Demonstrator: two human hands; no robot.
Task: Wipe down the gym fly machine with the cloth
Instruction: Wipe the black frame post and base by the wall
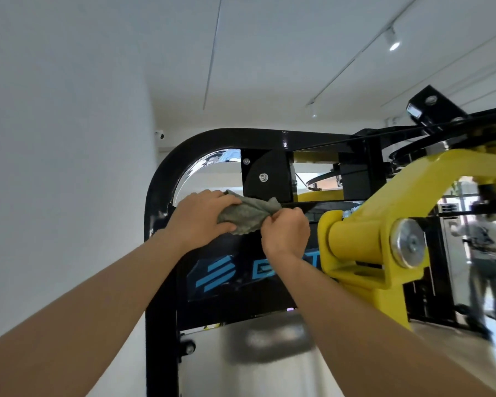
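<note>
Forearms (98, 296) up mid-frame: left hand (201, 216) fingers curl over the cloth (241, 217), right hand (284, 233) pinches its corner. Loose end might snag on the yellow arm (355, 233) pivot to the right, hard to tell.

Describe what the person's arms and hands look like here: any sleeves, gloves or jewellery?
The left forearm and right forearm are bare to the frame's edge, no sleeve in view. The left hand and right hand wear no gloves, and no watch, band or ring shows on the wrists or visible fingers.

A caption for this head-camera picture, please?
The left hand and right hand hold a cloth at the gym machine's black frame, beside its yellow arm.
</note>
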